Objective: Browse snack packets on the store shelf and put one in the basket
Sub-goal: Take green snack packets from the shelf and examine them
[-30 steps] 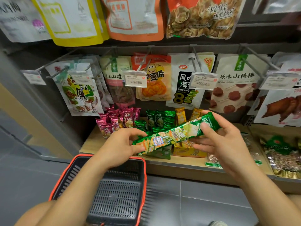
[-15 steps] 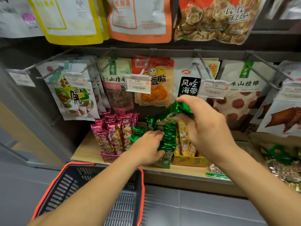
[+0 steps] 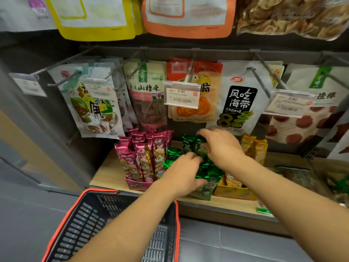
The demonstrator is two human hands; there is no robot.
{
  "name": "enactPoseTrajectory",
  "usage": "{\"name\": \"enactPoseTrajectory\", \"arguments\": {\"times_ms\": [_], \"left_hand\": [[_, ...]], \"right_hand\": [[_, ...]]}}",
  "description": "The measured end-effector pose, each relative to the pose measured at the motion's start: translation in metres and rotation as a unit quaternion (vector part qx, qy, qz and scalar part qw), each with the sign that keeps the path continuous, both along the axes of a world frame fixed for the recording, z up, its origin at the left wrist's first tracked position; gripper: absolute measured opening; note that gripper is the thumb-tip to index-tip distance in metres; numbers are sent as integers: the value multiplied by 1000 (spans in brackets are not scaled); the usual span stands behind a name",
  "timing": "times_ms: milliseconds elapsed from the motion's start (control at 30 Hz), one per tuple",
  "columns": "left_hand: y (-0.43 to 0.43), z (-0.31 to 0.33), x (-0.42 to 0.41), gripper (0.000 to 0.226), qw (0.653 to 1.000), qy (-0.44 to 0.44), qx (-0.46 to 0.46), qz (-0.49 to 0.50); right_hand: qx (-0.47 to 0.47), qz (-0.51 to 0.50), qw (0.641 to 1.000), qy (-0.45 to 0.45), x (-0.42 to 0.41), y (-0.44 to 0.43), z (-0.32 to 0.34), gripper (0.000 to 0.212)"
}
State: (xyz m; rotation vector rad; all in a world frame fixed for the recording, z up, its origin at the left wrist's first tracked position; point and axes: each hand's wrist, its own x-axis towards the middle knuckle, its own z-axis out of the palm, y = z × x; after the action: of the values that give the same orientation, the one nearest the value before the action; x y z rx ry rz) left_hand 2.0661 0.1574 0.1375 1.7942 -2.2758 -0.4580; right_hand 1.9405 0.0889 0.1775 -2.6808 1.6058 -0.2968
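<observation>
A long green snack packet (image 3: 200,147) stands upright among the other green packets (image 3: 209,173) in their display box on the wooden shelf (image 3: 105,173). My right hand (image 3: 221,146) grips its top from above. My left hand (image 3: 182,173) reaches in from the lower left and holds the front green packets between curled fingers and thumb. The dark shopping basket with a red rim (image 3: 98,191) sits below the shelf edge under my left forearm, with nothing visible inside it.
Pink packets (image 3: 149,157) stand in a box left of the green ones, yellow packets (image 3: 255,148) to the right. Larger bags hang on hooks above, among them a white seaweed bag (image 3: 239,99), with price tags (image 3: 181,95) in front. Flat packs lie at the shelf's right.
The green packet was held level in both hands a second ago. My right hand has carried it back and stood it in the box, while my left hand moved onto the front green packets.
</observation>
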Motion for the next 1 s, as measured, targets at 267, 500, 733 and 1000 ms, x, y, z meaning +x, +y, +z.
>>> {"name": "enactPoseTrajectory", "arguments": {"times_ms": [267, 500, 733, 1000], "left_hand": [[-10, 1, 4, 106, 999, 8, 21, 36], [-7, -3, -5, 84, 995, -91, 47, -19], [-7, -14, -3, 48, 998, -61, -9, -13], [-10, -15, 1, 42, 999, -9, -44, 16]], "right_hand": [[39, -5, 999, 35, -6, -5, -47, 36], [151, -69, 952, -257, -9, -27, -26, 18], [87, -134, 987, -17, 10, -45, -33, 31], [-75, -53, 980, -177, 0, -29, -46, 15]]}}
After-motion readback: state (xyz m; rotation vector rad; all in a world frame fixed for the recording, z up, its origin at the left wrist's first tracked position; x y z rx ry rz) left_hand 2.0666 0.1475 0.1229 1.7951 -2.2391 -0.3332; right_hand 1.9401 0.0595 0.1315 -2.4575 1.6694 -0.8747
